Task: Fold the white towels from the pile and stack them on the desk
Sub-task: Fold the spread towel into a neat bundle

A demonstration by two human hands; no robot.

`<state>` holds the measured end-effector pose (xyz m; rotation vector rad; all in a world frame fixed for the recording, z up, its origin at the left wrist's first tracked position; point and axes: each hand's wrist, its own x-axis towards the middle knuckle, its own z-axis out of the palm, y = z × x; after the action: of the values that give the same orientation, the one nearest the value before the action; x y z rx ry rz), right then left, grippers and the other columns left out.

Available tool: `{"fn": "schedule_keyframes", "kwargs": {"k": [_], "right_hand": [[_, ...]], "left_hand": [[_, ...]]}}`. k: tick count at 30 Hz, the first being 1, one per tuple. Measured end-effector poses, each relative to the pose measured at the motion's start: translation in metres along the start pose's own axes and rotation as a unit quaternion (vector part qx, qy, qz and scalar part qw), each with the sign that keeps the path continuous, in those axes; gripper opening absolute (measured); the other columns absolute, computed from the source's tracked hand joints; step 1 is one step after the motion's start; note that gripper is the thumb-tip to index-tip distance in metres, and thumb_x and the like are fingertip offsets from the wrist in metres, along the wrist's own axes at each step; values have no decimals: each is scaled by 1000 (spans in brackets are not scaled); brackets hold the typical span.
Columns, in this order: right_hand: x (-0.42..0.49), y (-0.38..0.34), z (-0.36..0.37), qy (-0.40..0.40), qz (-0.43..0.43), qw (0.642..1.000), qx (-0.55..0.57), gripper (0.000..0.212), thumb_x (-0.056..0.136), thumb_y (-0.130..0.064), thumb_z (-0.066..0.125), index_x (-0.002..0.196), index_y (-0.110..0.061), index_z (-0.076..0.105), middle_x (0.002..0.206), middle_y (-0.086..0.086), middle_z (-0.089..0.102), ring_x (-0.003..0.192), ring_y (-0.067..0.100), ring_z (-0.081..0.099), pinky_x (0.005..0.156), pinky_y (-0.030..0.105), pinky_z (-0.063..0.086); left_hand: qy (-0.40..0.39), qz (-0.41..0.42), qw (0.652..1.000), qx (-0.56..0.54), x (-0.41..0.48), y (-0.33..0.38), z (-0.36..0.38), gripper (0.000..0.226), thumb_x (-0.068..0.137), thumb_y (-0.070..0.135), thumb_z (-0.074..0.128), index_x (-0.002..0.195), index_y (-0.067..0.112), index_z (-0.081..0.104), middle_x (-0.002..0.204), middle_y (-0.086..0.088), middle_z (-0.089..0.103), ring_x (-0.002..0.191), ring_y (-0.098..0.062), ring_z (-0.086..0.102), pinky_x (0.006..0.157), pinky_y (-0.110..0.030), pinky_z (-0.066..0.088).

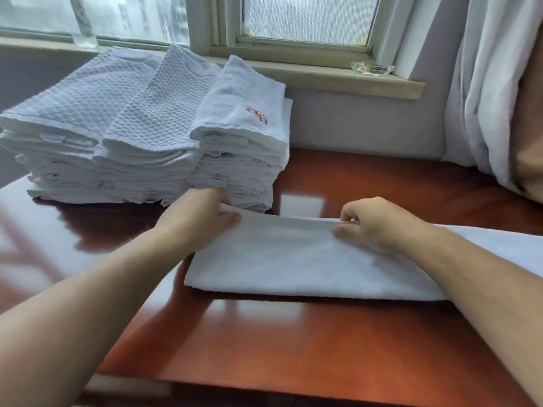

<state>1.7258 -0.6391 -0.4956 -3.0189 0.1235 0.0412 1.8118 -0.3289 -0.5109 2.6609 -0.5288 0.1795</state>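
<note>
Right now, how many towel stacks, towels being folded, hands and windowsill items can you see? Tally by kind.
Towel stacks side by side on the desk: 3 (left stack, middle stack, right stack)
Towel being folded: 1
Hands pinching its far edge: 2 (left hand, right hand)
Clear items on the windowsill: 2 (glass, clear dish)
Total: 8

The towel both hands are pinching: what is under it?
The towel lies on the reddish wooden desk, its far edge pinched by the left hand and right hand. The desk area beneath it is covered, so anything there cannot be seen.
</note>
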Motion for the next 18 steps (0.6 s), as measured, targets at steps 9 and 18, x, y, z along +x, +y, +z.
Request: {"fn": "schedule_keyframes", "kwargs": {"k": [9,18], "right_hand": [[-33,38,19,42,56,992,103,31,81,-62,69,86,-34,55,86,-13,63,78,9,58,65,31,41],[-162,123,30,218,217,951,-2,38,86,-39,70,122,-26,67,117,-1,66,111,31,54,91,43,40]], "left_hand": [[52,93,983,151,-15,48,24,36,88,41,62,120,28,57,119,0,58,112,-28,51,92,-42,38],[-99,319,942,29,-11,221,90,52,95,62,46,138,33,47,137,5,49,127,-21,43,101,-39,37]]}}
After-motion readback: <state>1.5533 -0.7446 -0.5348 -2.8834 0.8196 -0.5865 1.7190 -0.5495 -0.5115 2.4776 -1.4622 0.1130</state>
